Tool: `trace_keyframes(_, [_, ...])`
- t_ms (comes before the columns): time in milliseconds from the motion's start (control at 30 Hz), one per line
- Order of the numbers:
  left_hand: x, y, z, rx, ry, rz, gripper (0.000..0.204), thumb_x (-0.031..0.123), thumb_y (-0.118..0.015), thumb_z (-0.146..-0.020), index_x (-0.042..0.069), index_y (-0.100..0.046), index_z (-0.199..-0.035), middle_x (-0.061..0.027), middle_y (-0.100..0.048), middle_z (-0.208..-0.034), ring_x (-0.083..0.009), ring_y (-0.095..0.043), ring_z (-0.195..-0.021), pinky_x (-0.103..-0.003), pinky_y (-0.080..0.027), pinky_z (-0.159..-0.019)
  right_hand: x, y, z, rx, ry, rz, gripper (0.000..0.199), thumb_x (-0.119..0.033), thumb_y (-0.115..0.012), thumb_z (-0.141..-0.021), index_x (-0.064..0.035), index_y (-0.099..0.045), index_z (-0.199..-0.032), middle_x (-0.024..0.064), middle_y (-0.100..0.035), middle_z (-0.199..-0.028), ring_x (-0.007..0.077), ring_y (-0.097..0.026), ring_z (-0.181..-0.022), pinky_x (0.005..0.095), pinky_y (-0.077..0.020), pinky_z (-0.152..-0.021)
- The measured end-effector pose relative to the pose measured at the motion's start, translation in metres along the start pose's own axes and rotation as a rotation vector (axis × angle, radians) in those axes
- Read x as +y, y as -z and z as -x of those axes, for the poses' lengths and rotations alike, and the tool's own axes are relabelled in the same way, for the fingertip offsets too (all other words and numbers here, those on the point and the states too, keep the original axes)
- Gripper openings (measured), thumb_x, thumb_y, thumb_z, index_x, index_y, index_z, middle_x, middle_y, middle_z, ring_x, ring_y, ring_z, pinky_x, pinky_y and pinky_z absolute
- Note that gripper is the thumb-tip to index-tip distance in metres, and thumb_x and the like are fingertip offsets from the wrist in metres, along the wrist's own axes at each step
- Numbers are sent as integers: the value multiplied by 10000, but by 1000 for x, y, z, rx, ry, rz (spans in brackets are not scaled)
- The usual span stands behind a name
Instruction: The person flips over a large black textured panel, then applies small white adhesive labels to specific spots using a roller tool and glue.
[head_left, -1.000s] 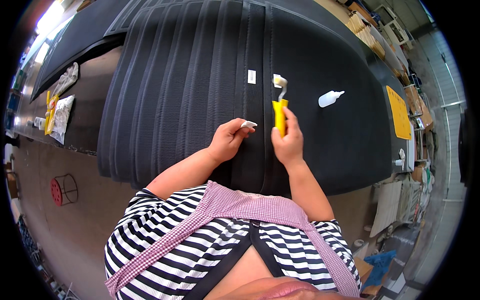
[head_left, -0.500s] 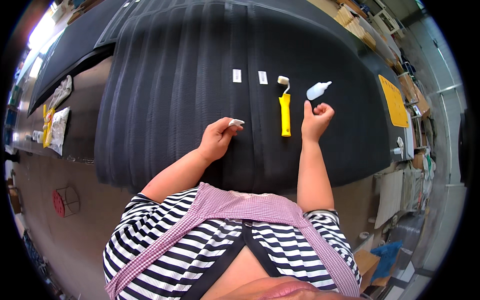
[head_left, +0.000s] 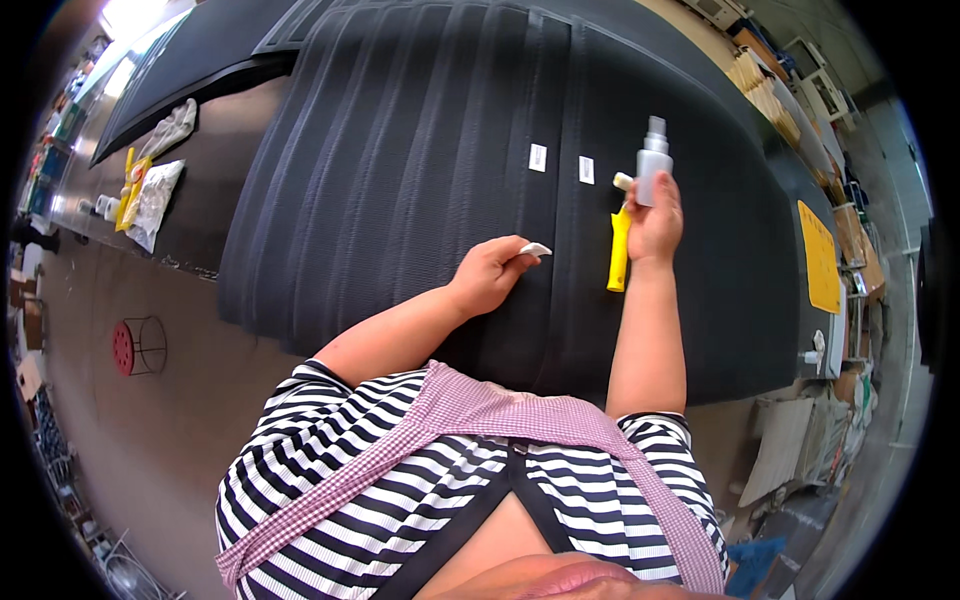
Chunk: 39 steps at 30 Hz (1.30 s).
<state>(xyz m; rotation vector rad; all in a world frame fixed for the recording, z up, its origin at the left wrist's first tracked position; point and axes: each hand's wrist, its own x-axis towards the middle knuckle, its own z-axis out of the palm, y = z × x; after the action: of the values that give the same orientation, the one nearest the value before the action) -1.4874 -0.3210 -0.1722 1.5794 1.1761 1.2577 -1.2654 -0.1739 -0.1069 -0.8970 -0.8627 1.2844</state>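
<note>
Scrap (head_left: 537,249) is held by left hand (head_left: 488,272), bottle (head_left: 655,158) by right hand (head_left: 657,232); right of centre, the roller (head_left: 618,255), so close, could be bumped.

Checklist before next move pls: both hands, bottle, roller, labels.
1. Right grip holds the white bottle: ok.
2. Left grip pinches the small white piece: ok.
3. Yellow-handled roller lies on the black sheeting, in neither hand: ok.
4. Gap between right hand and roller: cannot tell; they sit very close in this view.
5. Both white labels uncovered: ok.
6. Bottle tip open: cannot tell.
</note>
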Motion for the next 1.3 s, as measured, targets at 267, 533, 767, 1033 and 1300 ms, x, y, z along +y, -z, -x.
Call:
trace_keyframes(267, [27, 29, 30, -23, -93, -312, 131, 73, -622, -953, 53, -708, -1050, -109, -719, -1025, -296, -681, -969, -389, -529, -863, 74, -82, -15, -10, -420, -52, 310, -243, -858, -813, -118, -620, -966, -12, -558, -748, 54, -466, -568, 210, -337, -510])
trace_keyframes(533, [-3, 37, 47, 3, -229, -329, 77, 56, -666, -892, 58, -659, -969, -75, -702, -982, -278, -661, -925, -385, -523, -838, 118, -107, -49, -54, 46, 417, 369, -399, -746, -920, -46, -666, -996, 39, -638, -812, 102, -566, -651, 254, -449, -575])
trace_keyframes(767, [-8, 39, 45, -10, -228, -272, 93, 46, -670, -879, 64, -658, -969, -69, -700, -979, -276, -660, -913, -389, -521, -822, 129, -114, -49, -128, 384, 872, 476, -494, -734, -871, -23, -705, -932, 165, -746, -901, 352, -730, -856, 423, -564, -794])
trace_keyframes(1033, [-7, 42, 43, -25, -213, -254, 101, 45, -675, -873, 64, -654, -971, -59, -699, -983, -265, -658, -912, -383, -520, -825, 132, -116, -31, -150, 728, 1103, 415, -441, -796, -805, -47, -709, -900, 142, -719, -842, 321, -727, -806, 404, -588, -740])
trace_keyframes(1300, [-8, 43, 42, -43, -217, -227, 201, -22, -676, -838, 41, -691, -1028, -80, -722, -1014, -265, -682, -931, -373, -531, -820, 149, -104, -55, -209, 438, 781, 422, -479, -737, -872, -58, -749, -895, 135, -746, -864, 345, -727, -822, 424, -566, -777])
